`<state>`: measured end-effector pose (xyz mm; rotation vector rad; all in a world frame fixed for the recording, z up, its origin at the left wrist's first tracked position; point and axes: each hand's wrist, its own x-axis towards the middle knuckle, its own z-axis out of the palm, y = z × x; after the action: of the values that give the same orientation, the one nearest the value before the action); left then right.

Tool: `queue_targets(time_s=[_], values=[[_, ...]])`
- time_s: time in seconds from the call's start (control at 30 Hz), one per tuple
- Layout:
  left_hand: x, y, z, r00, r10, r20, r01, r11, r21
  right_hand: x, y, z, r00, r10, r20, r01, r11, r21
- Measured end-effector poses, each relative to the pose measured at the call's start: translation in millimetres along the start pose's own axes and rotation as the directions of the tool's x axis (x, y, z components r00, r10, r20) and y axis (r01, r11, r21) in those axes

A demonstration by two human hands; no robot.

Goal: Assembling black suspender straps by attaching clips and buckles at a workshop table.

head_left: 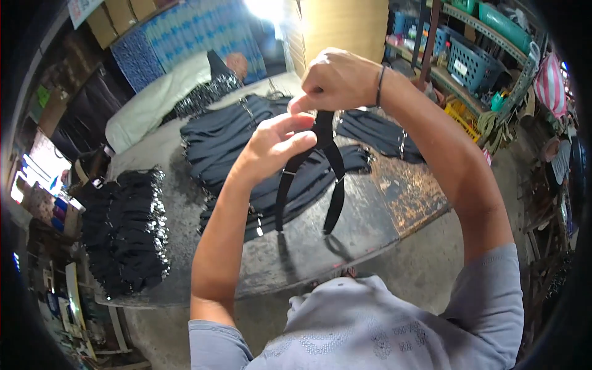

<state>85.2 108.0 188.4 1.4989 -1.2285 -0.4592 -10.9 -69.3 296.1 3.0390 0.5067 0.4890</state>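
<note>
A pair of black suspenders hangs in front of me over the table, its two lower straps spread apart, with small shiny metal pieces on them. My right hand is closed in a fist around its upper end, and that end is hidden inside the fingers. Lower and to the left, my left hand has its thumb and curled fingers at the edge of the strap, just above where it forks. Behind the straps lie bundles of black suspenders in long rows.
A separate stack of black suspenders with shiny clips lies at the table's left end. The worn grey table has a brown patch at right. A pale sack lies at the back. Shelves on the right carry a blue-grey basket.
</note>
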Motion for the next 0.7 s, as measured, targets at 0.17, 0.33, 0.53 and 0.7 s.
queue_targets(time_s=[0.17,0.33,0.53,0.7], values=[[38,70,-30,0.995,0.018,-0.098,-0.025,0.997,-0.066,45,-5,-76,0.989,0.115,-0.09,-0.122,0.99,-0.071],[62,115,-61,0.992,0.126,0.022,-0.118,0.97,-0.211,69,-21,-145,0.98,0.123,-0.154,-0.145,0.98,-0.139],[64,158,-50,0.942,0.318,0.107,-0.277,0.917,-0.288,64,-49,-183,0.945,0.255,-0.206,-0.288,0.946,-0.15],[52,156,-32,0.904,0.393,0.167,-0.287,0.849,-0.444,59,-51,-184,0.958,0.186,-0.217,-0.225,0.958,-0.177]])
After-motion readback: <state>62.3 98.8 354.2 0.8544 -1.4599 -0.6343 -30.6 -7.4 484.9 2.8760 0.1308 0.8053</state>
